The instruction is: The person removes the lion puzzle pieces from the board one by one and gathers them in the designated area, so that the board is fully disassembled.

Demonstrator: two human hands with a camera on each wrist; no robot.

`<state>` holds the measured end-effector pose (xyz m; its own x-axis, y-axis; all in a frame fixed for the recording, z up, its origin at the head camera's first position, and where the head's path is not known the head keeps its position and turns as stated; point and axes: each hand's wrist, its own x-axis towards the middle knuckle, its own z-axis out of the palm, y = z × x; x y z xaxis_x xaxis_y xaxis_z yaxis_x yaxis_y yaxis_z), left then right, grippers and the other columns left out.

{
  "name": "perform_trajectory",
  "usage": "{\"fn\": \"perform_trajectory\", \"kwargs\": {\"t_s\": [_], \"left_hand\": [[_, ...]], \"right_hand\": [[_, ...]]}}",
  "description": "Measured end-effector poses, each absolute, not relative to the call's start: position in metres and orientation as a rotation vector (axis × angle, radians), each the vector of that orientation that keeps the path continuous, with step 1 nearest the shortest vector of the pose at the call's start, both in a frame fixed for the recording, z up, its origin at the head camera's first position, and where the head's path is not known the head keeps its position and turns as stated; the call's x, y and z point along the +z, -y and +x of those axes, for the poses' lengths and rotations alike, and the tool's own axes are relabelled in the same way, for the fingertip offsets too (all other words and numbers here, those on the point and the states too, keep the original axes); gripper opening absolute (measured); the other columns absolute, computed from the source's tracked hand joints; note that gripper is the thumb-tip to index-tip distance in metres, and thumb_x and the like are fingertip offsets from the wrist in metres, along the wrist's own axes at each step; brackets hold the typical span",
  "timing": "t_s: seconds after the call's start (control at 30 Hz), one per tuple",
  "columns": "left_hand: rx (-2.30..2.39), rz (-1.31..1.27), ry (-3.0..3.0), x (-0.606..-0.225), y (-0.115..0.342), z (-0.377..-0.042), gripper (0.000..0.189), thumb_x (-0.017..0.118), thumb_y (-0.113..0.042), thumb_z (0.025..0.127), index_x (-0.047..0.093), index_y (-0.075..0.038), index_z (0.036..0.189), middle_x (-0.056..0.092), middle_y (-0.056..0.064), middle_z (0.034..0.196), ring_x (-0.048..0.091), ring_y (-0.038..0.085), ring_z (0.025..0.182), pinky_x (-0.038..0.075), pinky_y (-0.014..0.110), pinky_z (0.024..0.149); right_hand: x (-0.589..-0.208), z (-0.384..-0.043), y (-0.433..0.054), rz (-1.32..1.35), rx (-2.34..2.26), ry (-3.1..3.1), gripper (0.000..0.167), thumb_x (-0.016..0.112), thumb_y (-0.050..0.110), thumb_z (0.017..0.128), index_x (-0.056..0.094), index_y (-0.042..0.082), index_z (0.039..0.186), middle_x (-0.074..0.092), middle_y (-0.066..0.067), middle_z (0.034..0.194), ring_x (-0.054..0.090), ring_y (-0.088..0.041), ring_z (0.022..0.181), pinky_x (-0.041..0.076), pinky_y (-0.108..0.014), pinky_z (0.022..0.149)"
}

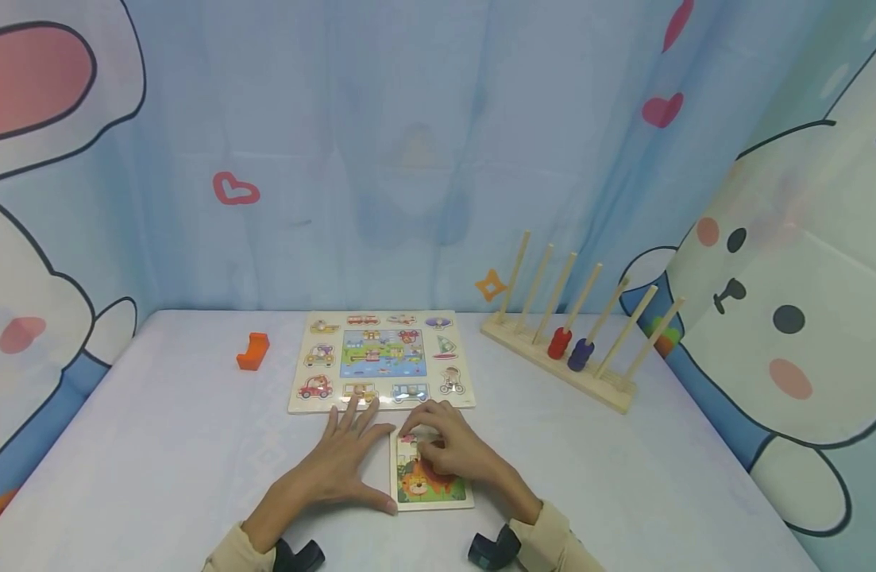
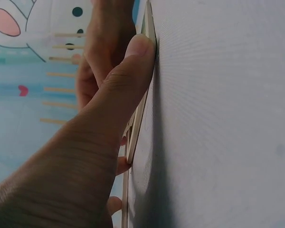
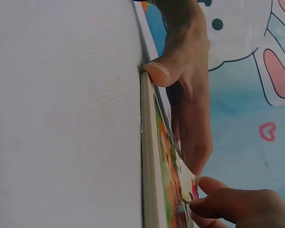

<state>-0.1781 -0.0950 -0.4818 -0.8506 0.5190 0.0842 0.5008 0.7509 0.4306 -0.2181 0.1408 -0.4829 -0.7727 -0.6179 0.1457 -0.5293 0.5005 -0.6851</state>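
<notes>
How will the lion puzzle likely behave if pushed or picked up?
The lion puzzle is probably stiff: its rim runs straight in the right wrist view. It should slide rather than roll or tip, lying low and flat on the table. Tilting might shake parts loose: a puzzle piece appears raised where the right hand pinches.

sleeves: beige, loose | wrist devices: black, angular | fingers: bare

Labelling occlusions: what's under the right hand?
Under the right hand is part of the lion puzzle. The lion's face and green ground show uncovered; the upper right is hidden, so I can't tell whether pieces sit there.
</notes>
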Motion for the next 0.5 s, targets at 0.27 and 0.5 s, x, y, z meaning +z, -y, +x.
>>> {"fn": "perform_trajectory", "kwargs": {"t_s": [0.27, 0.5], "left_hand": [[0.691, 0.833, -2.889, -0.4825, 0.0958, -0.1788, 0.106, 0.070, -0.080, 0.055, 0.043, -0.024, 0.142, 0.011, 0.013, 0.160, -0.006, 0.041, 0.145, -0.001, 0.066, 0.113], [0.673, 0.830, -2.893, -0.4810, 0.0954, -0.1784, 0.105, 0.070, -0.080, 0.056, 0.044, -0.024, 0.141, 0.012, 0.014, 0.160, -0.005, 0.042, 0.145, 0.001, 0.066, 0.113]], "right_hand": [[-0.4750, -0.2155, -0.1401, -1.005, -1.241, -2.544, 0.025, 0.060, 0.004, 0.086, 0.070, 0.023, 0.099, 0.061, 0.012, 0.106, 0.045, -0.016, 0.099, 0.035, -0.037, 0.089], [-0.4843, -0.2188, -0.1393, -1.033, -1.139, -2.657, 0.027, 0.061, 0.009, 0.088, 0.071, 0.025, 0.107, 0.057, 0.011, 0.110, 0.044, -0.012, 0.102, 0.037, -0.038, 0.089]]}}
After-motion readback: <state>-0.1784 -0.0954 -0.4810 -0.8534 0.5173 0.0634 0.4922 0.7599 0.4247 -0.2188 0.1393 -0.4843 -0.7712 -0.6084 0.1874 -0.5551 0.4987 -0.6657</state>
